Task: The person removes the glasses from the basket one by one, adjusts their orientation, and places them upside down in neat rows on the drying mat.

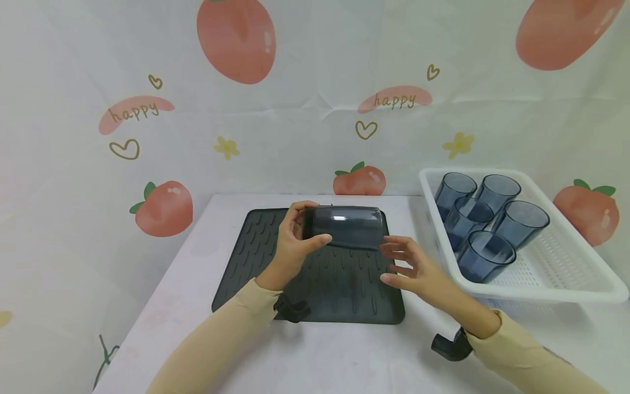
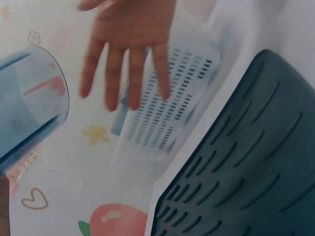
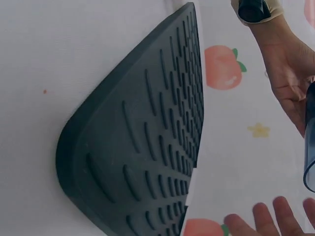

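My left hand (image 1: 287, 246) grips a blue-grey tinted drinking glass (image 1: 349, 227) by one end, thumb below and fingers above. The glass lies on its side in the air over a dark ribbed drying mat (image 1: 339, 298). Its open rim shows in the left wrist view, where part of the glass (image 2: 34, 98) appears at the left edge. Close to the rim end is my right hand (image 1: 413, 268), fingers spread and holding nothing. In the right wrist view, the right fingers (image 3: 283, 216) stand apart from the glass (image 3: 310, 142).
At the right of the white table (image 1: 339, 355) stands a white perforated plastic basket (image 1: 541, 294). Several matching glasses (image 1: 487, 254) stand in its left part, rims up. A fruit-printed cloth (image 1: 305, 131) hangs behind the table. A green cord (image 1: 105, 355) shows at lower left.
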`<act>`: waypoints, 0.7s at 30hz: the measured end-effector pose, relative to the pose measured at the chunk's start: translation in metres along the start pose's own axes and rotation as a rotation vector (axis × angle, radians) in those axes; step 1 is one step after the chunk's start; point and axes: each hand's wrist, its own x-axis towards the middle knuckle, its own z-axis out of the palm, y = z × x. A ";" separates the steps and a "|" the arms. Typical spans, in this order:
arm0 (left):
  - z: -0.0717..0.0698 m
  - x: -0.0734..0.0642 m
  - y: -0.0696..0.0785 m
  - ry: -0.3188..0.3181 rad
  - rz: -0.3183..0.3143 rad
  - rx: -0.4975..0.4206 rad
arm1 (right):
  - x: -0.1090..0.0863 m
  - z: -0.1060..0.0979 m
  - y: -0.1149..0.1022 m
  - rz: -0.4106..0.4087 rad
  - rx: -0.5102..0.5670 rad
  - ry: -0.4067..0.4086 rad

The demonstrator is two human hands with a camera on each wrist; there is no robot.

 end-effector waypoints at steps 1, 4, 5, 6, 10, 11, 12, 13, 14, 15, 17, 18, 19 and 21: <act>-0.001 0.000 0.000 0.006 -0.001 -0.002 | -0.001 0.000 0.001 0.018 -0.029 -0.022; -0.004 0.000 -0.001 0.017 -0.002 0.001 | -0.003 0.001 0.003 0.072 -0.092 -0.080; -0.005 0.000 -0.001 0.019 -0.002 0.003 | -0.004 0.001 0.004 0.086 -0.116 -0.098; -0.005 0.000 -0.001 0.020 -0.008 -0.001 | -0.004 0.001 0.004 0.094 -0.144 -0.118; -0.006 -0.002 0.000 0.032 -0.027 0.017 | -0.006 -0.001 0.005 0.122 -0.230 -0.214; -0.006 -0.002 0.000 0.036 -0.036 0.027 | -0.007 -0.002 0.005 0.123 -0.246 -0.242; -0.007 -0.002 -0.001 0.040 -0.043 0.039 | -0.007 -0.002 0.005 0.125 -0.252 -0.269; -0.007 -0.003 -0.001 0.046 -0.052 0.051 | -0.007 -0.002 0.005 0.126 -0.256 -0.293; -0.007 -0.003 -0.001 0.050 -0.060 0.063 | -0.007 -0.002 0.005 0.123 -0.261 -0.314; -0.007 -0.003 -0.002 0.055 -0.067 0.073 | -0.006 -0.002 0.006 0.126 -0.269 -0.332; -0.008 -0.002 -0.004 0.066 -0.077 0.093 | -0.006 -0.002 0.006 0.124 -0.280 -0.357; -0.009 -0.002 -0.005 0.072 -0.081 0.096 | -0.006 -0.002 0.007 0.124 -0.287 -0.364; -0.009 -0.002 -0.006 0.078 -0.083 0.098 | -0.006 -0.002 0.007 0.123 -0.294 -0.370; -0.010 -0.002 -0.007 0.086 -0.086 0.104 | -0.007 -0.002 0.007 0.123 -0.301 -0.382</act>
